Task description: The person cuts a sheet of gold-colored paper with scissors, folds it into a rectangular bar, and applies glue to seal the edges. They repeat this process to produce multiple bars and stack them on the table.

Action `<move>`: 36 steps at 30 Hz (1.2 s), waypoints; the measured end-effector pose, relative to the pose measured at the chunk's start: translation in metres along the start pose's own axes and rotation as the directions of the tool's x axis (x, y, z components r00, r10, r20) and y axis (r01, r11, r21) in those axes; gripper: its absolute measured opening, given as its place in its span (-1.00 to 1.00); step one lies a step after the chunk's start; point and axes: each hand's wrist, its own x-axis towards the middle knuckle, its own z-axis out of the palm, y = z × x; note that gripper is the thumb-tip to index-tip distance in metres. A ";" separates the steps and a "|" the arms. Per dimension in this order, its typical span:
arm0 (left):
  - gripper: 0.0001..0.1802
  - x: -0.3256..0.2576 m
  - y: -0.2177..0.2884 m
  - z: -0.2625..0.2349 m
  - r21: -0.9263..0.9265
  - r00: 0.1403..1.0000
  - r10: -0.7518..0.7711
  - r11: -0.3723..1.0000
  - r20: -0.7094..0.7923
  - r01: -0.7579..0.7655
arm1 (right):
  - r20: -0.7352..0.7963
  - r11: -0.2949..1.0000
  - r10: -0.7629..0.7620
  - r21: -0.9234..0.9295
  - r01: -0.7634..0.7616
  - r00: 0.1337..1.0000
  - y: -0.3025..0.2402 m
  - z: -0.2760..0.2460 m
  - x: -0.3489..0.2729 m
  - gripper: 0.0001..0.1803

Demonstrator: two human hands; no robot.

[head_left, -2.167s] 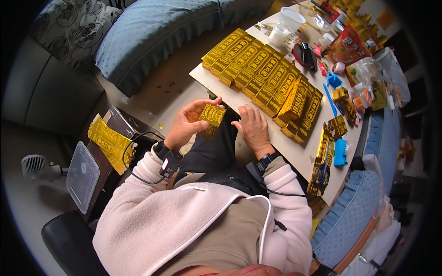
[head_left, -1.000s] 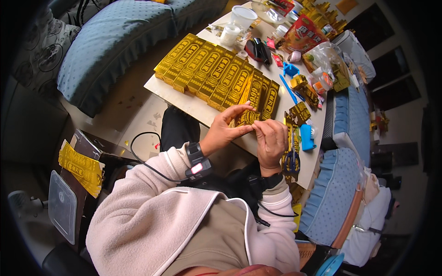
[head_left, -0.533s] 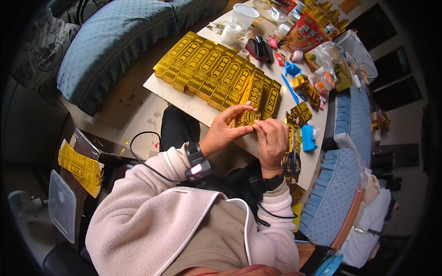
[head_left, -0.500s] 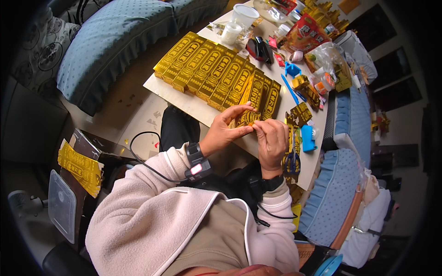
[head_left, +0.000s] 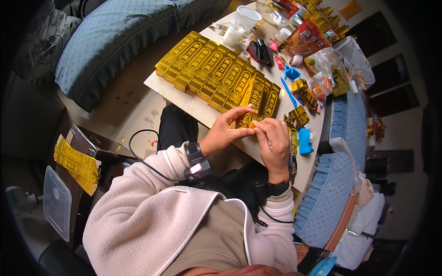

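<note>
My left hand [head_left: 226,130] curves its thumb and fingers around the near end of a gold paper box [head_left: 242,122] with dark print. From the other side, my right hand [head_left: 275,143] pinches at that same end, thumb against forefinger. A small orange bit shows between the fingertips; its kind is hard to tell. Just beyond my hands, a row of similar long gold paper boxes [head_left: 208,69] lies side by side on the pale table [head_left: 159,88].
A black and red stapler [head_left: 260,51] sits behind the row, near white plastic cups [head_left: 234,34]. To the right are a blue pen [head_left: 289,92], folded gold paper [head_left: 298,117] and a blue tape dispenser [head_left: 305,141]. Flat gold sheets [head_left: 77,164] rest at my left.
My right hand has shifted slightly, its fingers curling more over the box's end. My left hand keeps nearly the same grip. The view has tilted a little.
</note>
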 end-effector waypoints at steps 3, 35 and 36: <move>-0.45 0.000 0.000 0.002 -0.043 0.999 0.040 0.998 0.017 -0.039 | 0.049 0.999 -0.024 0.030 0.022 0.999 0.002 -0.003 0.002 -0.83; -0.37 -0.005 0.007 0.005 -0.118 1.000 0.005 0.993 -0.020 -0.007 | -0.189 0.936 -0.165 -0.341 0.092 0.968 0.002 0.023 -0.012 -0.78; -0.38 -0.004 0.007 0.004 -0.120 1.000 -0.011 0.993 -0.004 0.011 | -0.181 0.938 -0.156 -0.335 0.088 0.971 0.001 0.022 -0.012 -0.78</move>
